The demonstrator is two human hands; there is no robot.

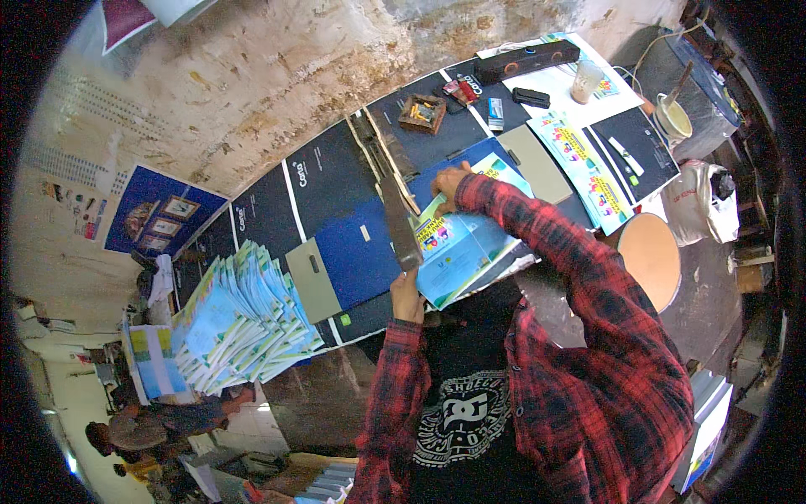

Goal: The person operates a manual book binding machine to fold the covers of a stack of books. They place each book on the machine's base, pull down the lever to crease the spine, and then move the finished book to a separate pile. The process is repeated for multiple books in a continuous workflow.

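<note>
A blue and green printed cover sheet [457, 252] lies at the table's near edge in front of me. Beside its left edge runs a long flat brown strip [400, 225], worn and blade-like. My left hand [407, 297] closes around the strip's near end. At the far side of the sheet, my right hand [452, 186] has its fingers bent over the sheet's edge; the forearm crosses above the sheet and hides part of it. Under and left of the strip is a blue board [357, 260] with a grey end panel [311, 281].
A fanned heap of printed booklets [243, 323] covers the table's left end. More printed sheets [583, 168] lie at right. Toward the wall are a wooden tray [421, 113], a black speaker [529, 60] and a glass [586, 81]. A round stool [649, 260] stands at right.
</note>
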